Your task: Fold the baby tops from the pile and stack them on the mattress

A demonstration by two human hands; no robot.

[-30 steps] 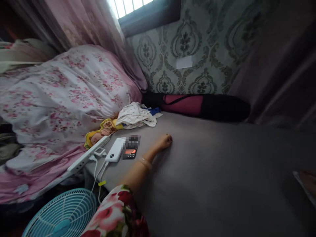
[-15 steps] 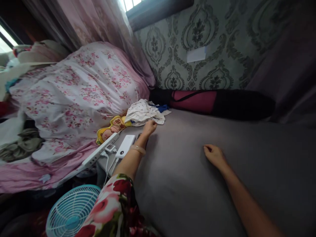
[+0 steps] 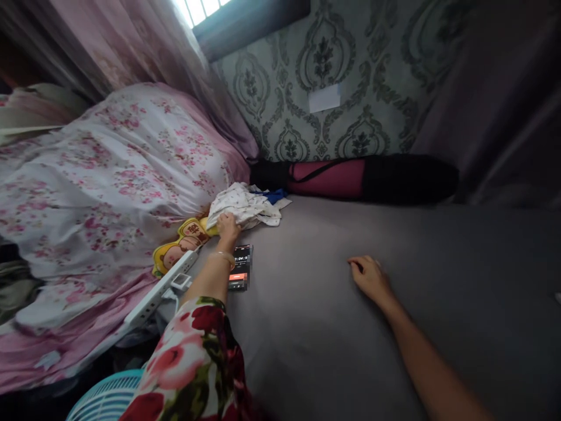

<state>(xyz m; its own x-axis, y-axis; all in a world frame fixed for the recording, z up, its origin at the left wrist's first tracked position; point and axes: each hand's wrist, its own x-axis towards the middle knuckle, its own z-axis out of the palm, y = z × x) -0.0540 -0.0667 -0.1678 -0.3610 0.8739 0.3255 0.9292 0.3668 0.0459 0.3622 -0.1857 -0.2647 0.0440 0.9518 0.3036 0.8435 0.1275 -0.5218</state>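
Observation:
My left hand (image 3: 228, 227), with a pale bangle on the wrist, is at the near left edge of a crumpled white patterned garment (image 3: 245, 206). Its fingers are curled closed on the fabric, their tips partly hidden. A blue cloth (image 3: 274, 195) pokes out at the garment's right side. Under my left wrist lies a phone (image 3: 243, 263) with its screen lit, partly covered by the arm. My right hand (image 3: 369, 279) is over the grey bed sheet (image 3: 315, 304), palm inward, thumb and fingers loosely curled together with nothing seen in them.
A yellow cartoon plush (image 3: 170, 255) and a white power strip (image 3: 144, 307) with a plugged-in charger (image 3: 180, 282) lie left of my arm. A black and maroon long bag (image 3: 328, 177) runs along the wall. A blue fan (image 3: 107, 397) stands at lower left, below a floral-covered pile (image 3: 114, 175).
My left hand has moved left and back from the garment's right corner to its near left edge. The phone's screen now shows. The camera view has turned slightly right; my right hand stays similarly curled.

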